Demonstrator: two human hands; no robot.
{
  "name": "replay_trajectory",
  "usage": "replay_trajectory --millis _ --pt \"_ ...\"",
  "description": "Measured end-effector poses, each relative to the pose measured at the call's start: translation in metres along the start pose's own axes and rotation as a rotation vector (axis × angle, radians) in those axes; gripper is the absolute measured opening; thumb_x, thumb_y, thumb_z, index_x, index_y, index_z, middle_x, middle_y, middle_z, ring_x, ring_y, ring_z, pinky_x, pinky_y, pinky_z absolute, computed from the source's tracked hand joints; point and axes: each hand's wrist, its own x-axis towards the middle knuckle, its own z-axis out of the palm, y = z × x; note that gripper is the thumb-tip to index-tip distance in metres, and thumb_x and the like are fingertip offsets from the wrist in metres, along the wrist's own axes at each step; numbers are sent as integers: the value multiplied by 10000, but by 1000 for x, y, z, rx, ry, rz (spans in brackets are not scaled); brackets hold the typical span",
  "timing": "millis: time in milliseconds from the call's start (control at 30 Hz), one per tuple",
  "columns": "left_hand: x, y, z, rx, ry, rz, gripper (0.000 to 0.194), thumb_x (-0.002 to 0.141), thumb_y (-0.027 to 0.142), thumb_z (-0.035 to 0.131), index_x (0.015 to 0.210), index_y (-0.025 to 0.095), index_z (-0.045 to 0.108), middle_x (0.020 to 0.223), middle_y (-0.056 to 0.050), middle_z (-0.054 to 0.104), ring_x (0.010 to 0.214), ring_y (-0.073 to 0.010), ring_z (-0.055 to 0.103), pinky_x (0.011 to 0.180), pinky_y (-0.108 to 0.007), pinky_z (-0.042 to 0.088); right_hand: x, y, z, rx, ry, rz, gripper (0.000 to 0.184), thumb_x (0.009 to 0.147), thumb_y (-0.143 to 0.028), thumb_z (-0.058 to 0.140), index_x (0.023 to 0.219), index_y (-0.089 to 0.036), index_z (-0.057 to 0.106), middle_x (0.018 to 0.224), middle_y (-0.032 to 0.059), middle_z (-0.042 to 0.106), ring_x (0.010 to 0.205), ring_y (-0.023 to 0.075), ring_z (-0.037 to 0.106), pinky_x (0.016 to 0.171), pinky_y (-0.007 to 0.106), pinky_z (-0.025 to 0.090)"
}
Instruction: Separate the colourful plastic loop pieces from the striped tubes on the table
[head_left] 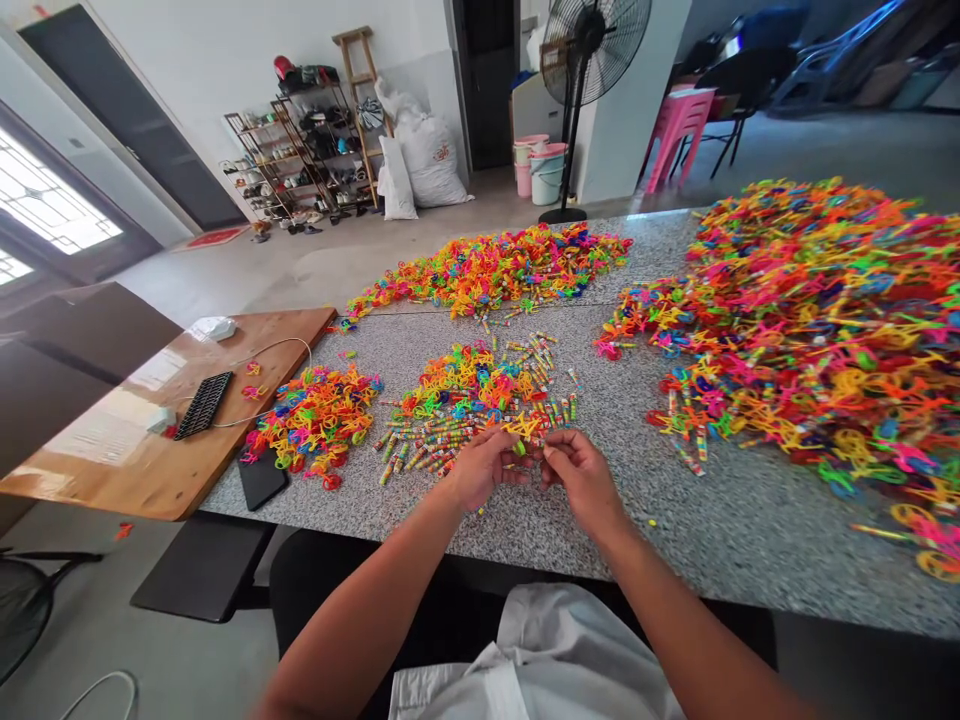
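Observation:
My left hand (484,467) and my right hand (579,472) meet just above the speckled stone table (600,520), near its front edge. Both are closed in a pinch on a small yellow plastic toy piece (525,430) held between them. Right behind my fingers lies a small heap of bright plastic pieces (465,380) with several striped little sticks (420,445) spread along its front. A second small heap (315,420) sits to the left of my left hand.
A huge pile of coloured pieces (817,330) covers the table's right side, and a long pile (495,270) lies at the far edge. A black phone (261,480) lies at the table's left edge. A wooden table (150,440) with an abacus (204,403) adjoins on the left. A standing fan (581,100) is behind.

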Motion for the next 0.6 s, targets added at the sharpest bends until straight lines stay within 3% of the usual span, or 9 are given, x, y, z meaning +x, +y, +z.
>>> replay_trajectory --millis 100,267,467,600 --pt "2 -3 4 37 66 13 334 768 438 774 902 159 648 894 -57 710 657 -118 639 509 -214 508 -2 2 0 5 -20 -15 303 760 -415 780 909 -241 581 756 -22 677 531 127 546 490 274 503" --pt "7 -9 4 -46 159 -18 251 783 370 762 857 150 664 815 -35 696 604 -86 607 475 -173 462 -4 9 0 58 -51 -44 284 809 -425 765 958 -244 605 821 -10 696 583 130 571 527 274 510" --pt "10 -15 1 -231 166 -109 200 825 324 701 885 134 685 780 -38 695 575 -82 595 476 -174 461 -4 14 4 119 -36 -47 262 814 -396 777 964 -244 624 818 -14 705 590 122 586 553 269 512" --pt "9 -18 3 -215 155 -75 256 815 365 719 886 122 685 750 -41 680 587 -92 598 483 -181 455 -5 11 9 240 -9 10 266 775 -375 803 923 -236 631 790 -11 723 545 114 576 507 251 489"
